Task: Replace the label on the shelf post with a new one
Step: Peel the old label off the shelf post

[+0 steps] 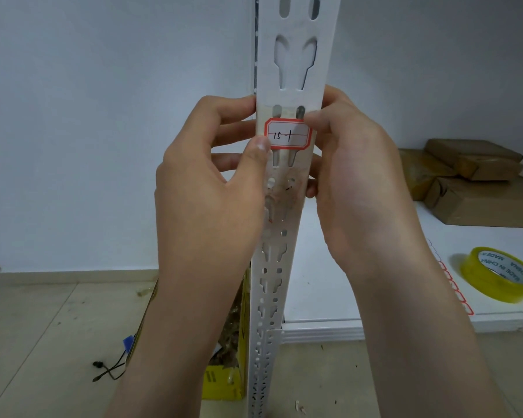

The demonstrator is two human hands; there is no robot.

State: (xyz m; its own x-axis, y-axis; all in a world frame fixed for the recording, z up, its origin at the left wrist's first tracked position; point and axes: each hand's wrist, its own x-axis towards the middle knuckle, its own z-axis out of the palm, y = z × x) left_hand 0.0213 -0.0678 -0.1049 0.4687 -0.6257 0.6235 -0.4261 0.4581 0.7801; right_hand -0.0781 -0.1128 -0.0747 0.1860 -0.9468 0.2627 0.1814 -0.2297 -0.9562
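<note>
A white slotted shelf post (296,55) runs upright through the middle of the head view. A white label (289,134) with a red border and handwritten "15-1" lies flat on the post's front. My left hand (212,182) wraps the post's left edge, its thumb pressing the label's lower left corner. My right hand (354,176) wraps the right edge, thumb on the label's upper right corner. Torn sticker residue (280,197) marks the post just below the label.
A white shelf board (323,285) extends right of the post. On it lie a yellow tape roll (499,274), a sheet of red-bordered labels (453,285) partly behind my right forearm, and brown packages (477,182). A yellow box (224,384) and a black cable (109,369) sit on the floor.
</note>
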